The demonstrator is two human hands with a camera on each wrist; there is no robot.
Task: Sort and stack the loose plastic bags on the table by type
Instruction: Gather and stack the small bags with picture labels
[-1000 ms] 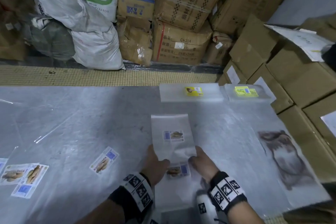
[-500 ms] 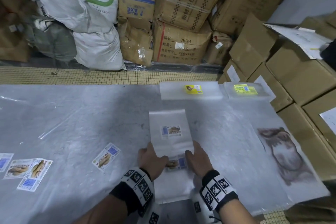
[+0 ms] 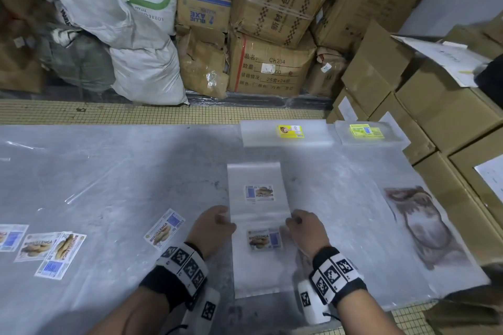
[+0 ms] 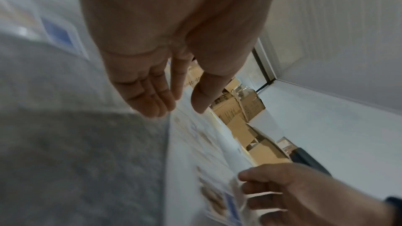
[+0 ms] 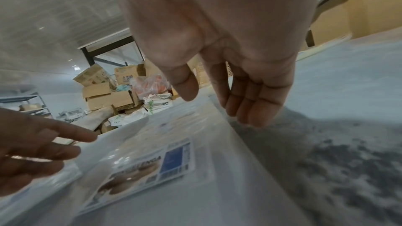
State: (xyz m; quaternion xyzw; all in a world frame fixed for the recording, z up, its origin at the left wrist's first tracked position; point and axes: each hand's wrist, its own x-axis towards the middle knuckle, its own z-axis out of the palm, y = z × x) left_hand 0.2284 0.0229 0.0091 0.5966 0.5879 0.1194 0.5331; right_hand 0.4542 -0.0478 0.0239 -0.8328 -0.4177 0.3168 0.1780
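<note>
Two clear bags with bread labels lie end to end in the middle of the grey table [image 3: 109, 171]. The far bag [image 3: 257, 190] overlaps the near bag [image 3: 262, 239]. My left hand [image 3: 215, 226] rests at their left edge where they overlap, and my right hand [image 3: 302, 228] at the right edge. In the left wrist view the left hand [image 4: 178, 109] has straight fingers and the thumb apart, beside the bag's edge [image 4: 195, 143]. The right hand [image 5: 213, 106] looks the same, over the near bag's label [image 5: 147, 169]. Neither hand pinches anything.
A stack with a yellow label [image 3: 291, 132] and another with a green-yellow label [image 3: 366, 132] sit at the table's far edge. Loose bread-label bags lie at left [image 3: 164, 228] [image 3: 61, 253]. A large bag with a brown print [image 3: 424, 226] lies at right; cardboard boxes [image 3: 449, 117] stand alongside.
My hands have slid apart from over the near bag's label to the bags' side edges, so the label shows fully. The far bag lies straighter and slightly closer to the near one.
</note>
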